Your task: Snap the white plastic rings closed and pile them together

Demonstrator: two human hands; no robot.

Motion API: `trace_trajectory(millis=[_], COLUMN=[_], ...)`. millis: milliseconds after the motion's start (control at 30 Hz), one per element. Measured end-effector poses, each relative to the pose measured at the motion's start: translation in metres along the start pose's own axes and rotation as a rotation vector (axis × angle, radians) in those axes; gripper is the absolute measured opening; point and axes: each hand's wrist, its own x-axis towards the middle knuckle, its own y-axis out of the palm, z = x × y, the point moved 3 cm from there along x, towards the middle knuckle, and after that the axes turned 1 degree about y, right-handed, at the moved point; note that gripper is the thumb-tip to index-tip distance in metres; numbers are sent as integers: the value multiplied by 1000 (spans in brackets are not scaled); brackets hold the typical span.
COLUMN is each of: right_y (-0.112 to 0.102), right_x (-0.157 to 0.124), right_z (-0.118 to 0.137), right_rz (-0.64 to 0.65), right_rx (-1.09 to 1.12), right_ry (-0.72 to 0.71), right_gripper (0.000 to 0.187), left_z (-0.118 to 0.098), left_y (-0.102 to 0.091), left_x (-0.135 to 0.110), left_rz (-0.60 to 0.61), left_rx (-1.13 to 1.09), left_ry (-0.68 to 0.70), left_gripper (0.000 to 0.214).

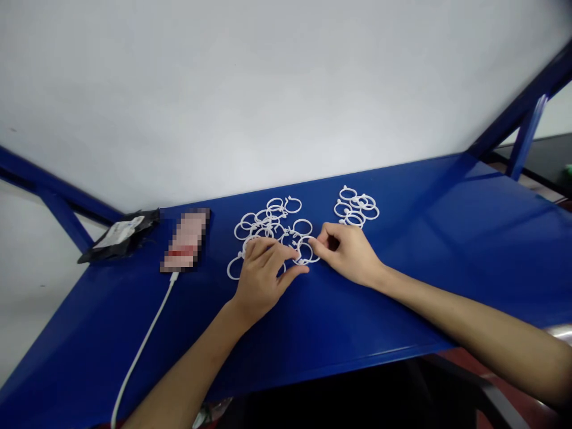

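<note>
Several white plastic rings (pixel 268 221) lie loose in a heap on the blue table (pixel 447 238). A smaller stack of white rings (pixel 356 208) sits to the right of it. My left hand (pixel 263 277) rests at the near edge of the heap, fingers curled and pinching a ring (pixel 304 251) between thumb and fingers. My right hand (pixel 346 253) meets it from the right, fingers closed in a pinch on the same ring's right side.
A phone (pixel 185 239) lies left of the rings with a white cable (pixel 143 345) running to the table's near edge. A black packet (pixel 120 233) sits at the far left corner. A white wall stands behind; blue frame bars (pixel 522 107) rise at both sides.
</note>
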Motion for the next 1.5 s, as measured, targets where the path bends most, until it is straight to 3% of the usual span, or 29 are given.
trace_trajectory(millis=[167, 233, 367, 767, 833, 933, 1033, 1100, 1200, 1300, 1400, 1433, 1500], right_y=[2, 2, 0, 0, -3, -18, -44, -58, -71, -72, -61, -54, -35], right_x=[-3, -4, -6, -11, -5, 12, 31, 40, 47, 47, 40, 37, 29], right_z=[1, 4, 10, 17, 12, -5, -33, -53, -73, -72, -50, -41, -25], right_rz=[55, 92, 170, 359, 317, 107, -187, -260, -278, -335, -327, -273, -46], right_rx=[-4, 38, 84, 117, 60, -116, -307, -458, -704, -799, -613, -494, -195], right_ry=[-71, -190, -403, -477, -469, -393, -212, -100, -12, -18, -124, -154, -147], right_gripper=[13, 25, 13, 18, 18, 21, 23, 24, 28, 31, 29, 28, 29], left_z=[5, 7, 10, 3, 6, 7, 5, 3, 3, 2, -1, -2, -5], left_y=[0, -1, -3, -3, -1, 3, 7, 9, 13, 13, 9, 5, -1], left_x=[1, 2, 4, -3, -1, 1, -1, -5, -8, -7, -4, -3, -1], left_rz=[14, 25, 7, -50, -37, 24, 146, 229, 276, 237, 142, 94, 4], left_rx=[-81, -117, -184, -69, -23, 42, 61, 68, 88, 96, 98, 103, 120], left_ry=[-102, -126, -120, -30, -54, -55, -15, -5, 9, 46, 107, 128, 168], left_gripper=[7, 5, 5, 15, 9, 7, 13, 15, 5, 7, 7, 6, 7])
